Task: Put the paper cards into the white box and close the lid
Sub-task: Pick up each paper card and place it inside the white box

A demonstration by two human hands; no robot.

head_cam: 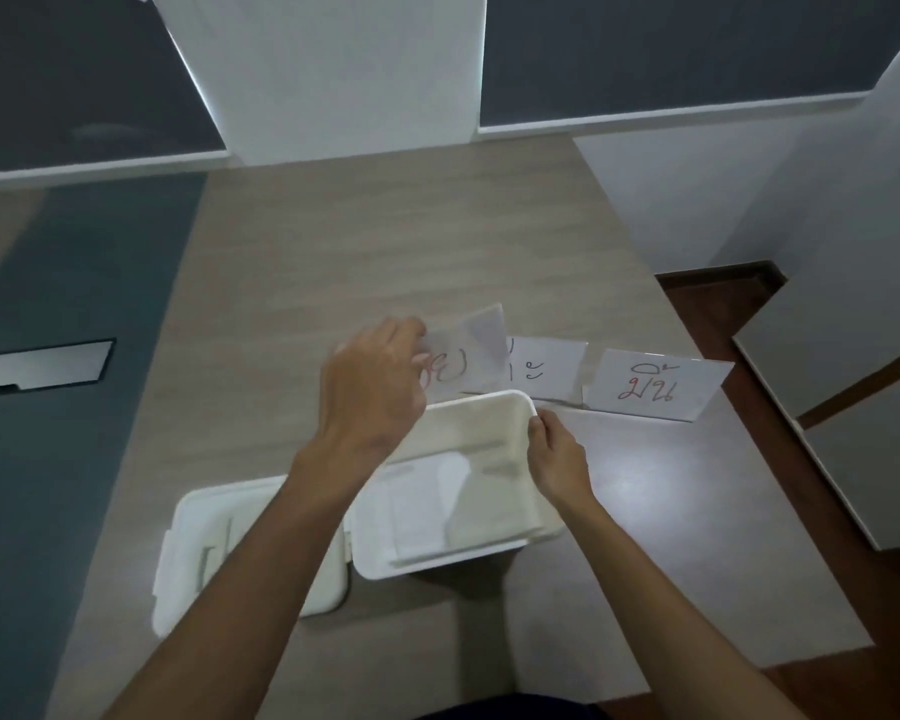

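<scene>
The open white box (494,407) stands on the table in front of me, with paper cards (427,527) lying flat inside. My left hand (372,392) holds one white card (468,350) with red writing, lifted just beyond the box's far rim. My right hand (559,459) grips the box's right rim. Two more cards lie on the table behind the box: one (546,371) in the middle and one (655,384) with red writing to the right. The white lid (193,553) lies on the table left of the box, partly hidden by my left forearm.
The pale wood table (385,241) stretches ahead to a white wall. A grey strip (68,407) with a dark-framed plate (42,363) runs along the left. On the right the table edge (765,485) drops to a dark brown floor.
</scene>
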